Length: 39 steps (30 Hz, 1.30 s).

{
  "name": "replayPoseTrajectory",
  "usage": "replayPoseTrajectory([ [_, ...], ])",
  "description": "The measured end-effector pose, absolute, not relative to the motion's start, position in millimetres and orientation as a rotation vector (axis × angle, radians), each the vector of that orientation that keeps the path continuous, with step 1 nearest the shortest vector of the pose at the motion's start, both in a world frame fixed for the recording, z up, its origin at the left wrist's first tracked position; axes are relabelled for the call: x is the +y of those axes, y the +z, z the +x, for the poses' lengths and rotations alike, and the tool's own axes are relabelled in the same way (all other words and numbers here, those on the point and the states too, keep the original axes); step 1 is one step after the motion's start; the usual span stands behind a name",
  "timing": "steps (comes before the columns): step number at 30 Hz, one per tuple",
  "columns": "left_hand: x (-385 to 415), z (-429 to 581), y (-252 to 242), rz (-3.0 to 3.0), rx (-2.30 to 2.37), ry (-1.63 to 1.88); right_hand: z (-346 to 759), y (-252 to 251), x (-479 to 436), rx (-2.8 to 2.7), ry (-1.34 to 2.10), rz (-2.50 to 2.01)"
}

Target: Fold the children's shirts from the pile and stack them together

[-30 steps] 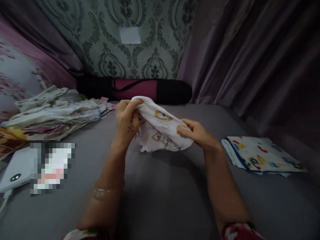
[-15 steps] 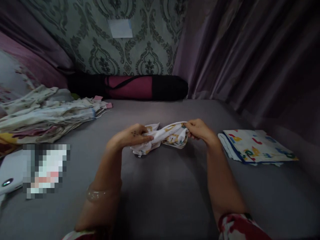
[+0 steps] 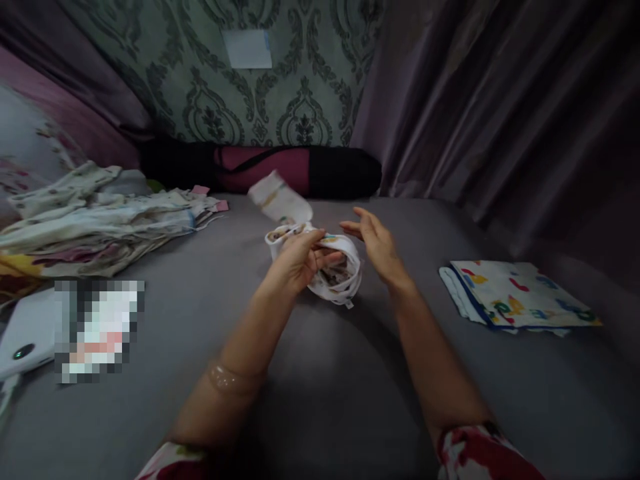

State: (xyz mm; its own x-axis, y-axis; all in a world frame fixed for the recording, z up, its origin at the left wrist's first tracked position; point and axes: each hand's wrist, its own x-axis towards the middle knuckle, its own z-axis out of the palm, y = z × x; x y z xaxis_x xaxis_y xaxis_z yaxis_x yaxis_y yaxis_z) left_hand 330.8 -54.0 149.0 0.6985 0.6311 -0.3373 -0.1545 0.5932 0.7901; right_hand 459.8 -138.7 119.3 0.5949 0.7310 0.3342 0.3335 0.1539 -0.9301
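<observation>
A small white garment (image 3: 333, 291) with a yellow-and-brown print is bunched up above the grey bedding, its opening facing me and a small label at its lower edge. One loose flap of it, blurred, sticks up to the upper left. My left hand (image 3: 299, 259) grips the garment, thumb on top and fingers partly inside the opening. Just right of the cloth, my right hand (image 3: 377, 245) is off it, fingers extended and holding nothing.
A heap of clothes (image 3: 100, 217) lies at the left, with a white device (image 3: 35, 327) in front. At right sits a folded, colourfully printed cloth (image 3: 525, 293). A black-and-maroon long bag (image 3: 270, 167) lies against the wall; curtains (image 3: 450, 100) hang at the right.
The garment, stretched sideways between both hands before, is now gathered up with its opening showing. My right hand has let go; my left hand has moved right and a flap has swung up.
</observation>
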Motion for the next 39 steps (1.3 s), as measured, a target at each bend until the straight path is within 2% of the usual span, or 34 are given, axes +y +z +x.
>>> replayPoseTrajectory([
  [6,-30.3,333.5,132.1,0.687,0.655,0.602,455.5,126.7,-147.0,-1.069,0.129,-1.776],
  [13,-27.7,334.1,123.1,0.869,0.533,0.536,439.0,110.5,-148.6,-1.168,0.156,-2.111],
  [16,-21.5,329.8,120.2,1.061,0.575,0.541,456.4,99.4,-140.2,-1.035,0.157,-1.996],
  [23,19.0,299.1,109.4,1.691,0.682,0.674,478.4,103.5,-133.5,-0.533,0.492,-1.551],
  [32,26.4,293.7,86.4,2.313,0.584,0.082,488.8,105.0,-138.0,-0.447,0.346,-1.559],
  [39,4.5,322.8,49.6,2.592,0.734,0.401,489.6,124.2,-152.5,-0.658,0.296,-1.520],
])
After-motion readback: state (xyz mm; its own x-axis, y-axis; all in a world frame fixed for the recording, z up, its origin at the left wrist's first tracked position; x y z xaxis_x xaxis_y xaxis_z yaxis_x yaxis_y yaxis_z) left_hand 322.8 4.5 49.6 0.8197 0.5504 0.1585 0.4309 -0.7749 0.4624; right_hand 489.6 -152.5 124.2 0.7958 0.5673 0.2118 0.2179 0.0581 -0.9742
